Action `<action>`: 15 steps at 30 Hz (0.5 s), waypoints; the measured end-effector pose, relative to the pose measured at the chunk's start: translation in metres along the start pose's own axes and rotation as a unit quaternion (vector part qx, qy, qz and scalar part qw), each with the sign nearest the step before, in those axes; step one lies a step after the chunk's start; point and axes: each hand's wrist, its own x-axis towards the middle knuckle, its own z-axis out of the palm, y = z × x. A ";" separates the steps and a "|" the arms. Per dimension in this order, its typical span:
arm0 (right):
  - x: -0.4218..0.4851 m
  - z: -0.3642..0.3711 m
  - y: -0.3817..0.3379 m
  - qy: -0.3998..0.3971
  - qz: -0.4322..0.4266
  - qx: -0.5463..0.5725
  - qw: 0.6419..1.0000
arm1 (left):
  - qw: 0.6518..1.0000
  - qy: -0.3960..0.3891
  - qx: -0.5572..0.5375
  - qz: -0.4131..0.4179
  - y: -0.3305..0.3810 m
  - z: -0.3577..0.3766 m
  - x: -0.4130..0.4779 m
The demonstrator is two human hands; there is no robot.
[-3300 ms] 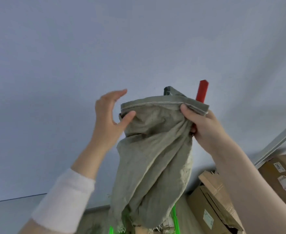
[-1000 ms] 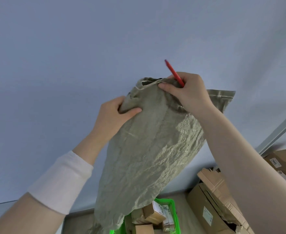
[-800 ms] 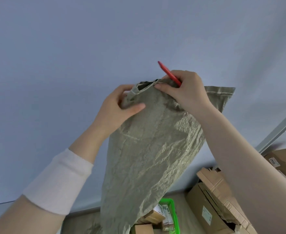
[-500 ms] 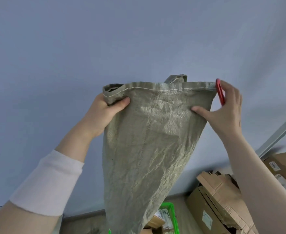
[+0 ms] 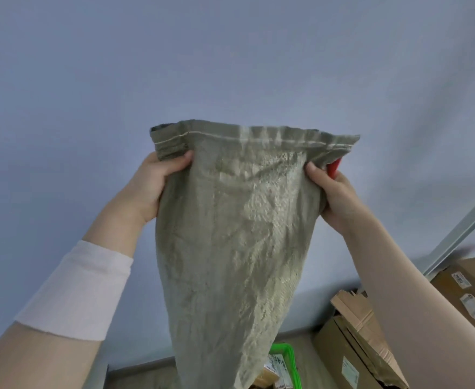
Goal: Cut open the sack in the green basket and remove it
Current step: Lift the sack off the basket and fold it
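A grey-green woven sack [image 5: 236, 237] hangs limp in front of a pale wall, held up high by its hemmed top edge. My left hand [image 5: 152, 186] grips the top left corner, thumb over the cloth. My right hand [image 5: 331, 195] grips the top right corner and also holds a red cutter [image 5: 334, 168], of which only a small tip shows behind the sack. The green basket [image 5: 288, 360] stands on the floor below, mostly hidden by the sack's lower end; small cardboard packages show inside it.
Open brown cardboard boxes [image 5: 351, 346] stand on the floor at the lower right. A larger labelled box [image 5: 466, 293] sits further right beneath a grey metal shelf post [image 5: 461, 234]. The wall fills the rest of the view.
The sack went from bunched to spread flat. My hands have moved apart to its two top corners, and the whole sack has come lower and nearer. The red cutter is now mostly hidden.
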 end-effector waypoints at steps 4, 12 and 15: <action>0.004 0.000 0.000 0.080 -0.003 0.036 0.996 | 0.983 0.153 0.100 0.012 -0.002 -0.017 0.005; 0.005 0.006 0.012 0.071 0.061 -0.052 0.994 | 0.977 0.137 0.132 -0.096 -0.019 -0.012 -0.009; 0.000 0.009 0.008 0.046 0.061 -0.144 0.987 | 0.972 0.169 0.141 -0.078 -0.024 -0.007 -0.009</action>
